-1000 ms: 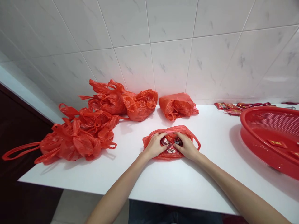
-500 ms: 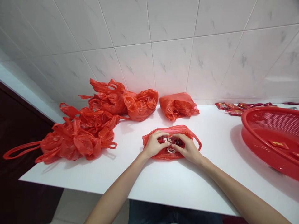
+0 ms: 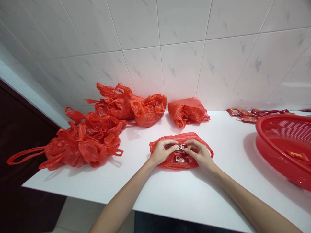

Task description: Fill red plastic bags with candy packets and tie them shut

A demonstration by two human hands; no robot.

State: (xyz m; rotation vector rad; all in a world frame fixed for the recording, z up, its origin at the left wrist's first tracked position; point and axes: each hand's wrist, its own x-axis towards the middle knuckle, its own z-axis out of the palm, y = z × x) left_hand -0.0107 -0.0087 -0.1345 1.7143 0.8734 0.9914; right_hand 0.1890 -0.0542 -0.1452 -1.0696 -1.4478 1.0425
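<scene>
The left hand [image 3: 161, 152] and the right hand [image 3: 200, 154] curl inward over a flattened red plastic carrier bag [image 3: 187, 164], which lies on a white counter [image 3: 225, 145]. Their fingers are bent rather than spread, and the fingertips of each hand come together at a small red foil packet with white print [image 3: 181, 148]. The packet sits between the hands, at the mouth of the bag, and its long axis runs roughly left to right across the body. The left hand's thumb and forefinger meet its left end, while the right hand's fingertips close on its right end, so it appears pinched from both sides, with the right hand lying slightly nearer. Just below it, a second red packet with a white printed mark [image 3: 179, 159] lies on the bag, clear of both hands. Beyond them, loosely bunched red plastic bags [image 3: 84, 149] are heaped to the left against a white marbled tile wall [image 3: 182, 68]. To the right stands a round red plastic mesh basket [image 3: 259, 132], and a row of similar red packets [image 3: 252, 113] lies along the counter behind it.
</scene>
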